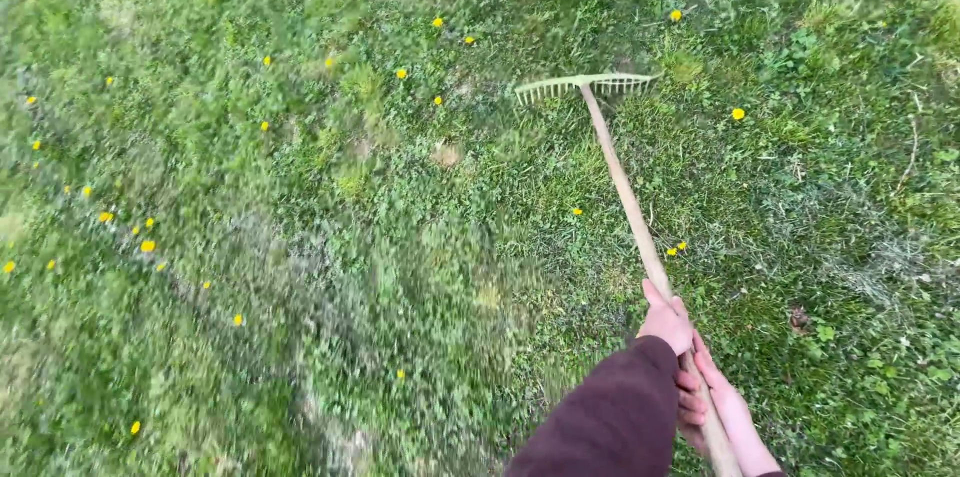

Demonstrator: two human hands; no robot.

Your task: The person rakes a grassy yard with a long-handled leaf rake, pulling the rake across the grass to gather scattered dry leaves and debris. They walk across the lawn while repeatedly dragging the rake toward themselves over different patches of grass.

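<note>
We clenched both hands, left hand (667, 322) above right hand (722, 399), around the long wooden-handled rake (625, 192) for leverage, its pale tines resting on the dandelion-dotted grass (300, 237).

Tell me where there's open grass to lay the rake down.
Open grass lies right of the rake handle, past the lone dandelion. Left of the rake head, yellow flowers are scattered more thickly. Both hands grip the handle.

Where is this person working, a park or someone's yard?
Probably a lawn or garden, though I cannot tell which: grass covers the ground, dotted with yellow dandelions, and both hands, left hand and right hand, hold a wooden rake.
</note>
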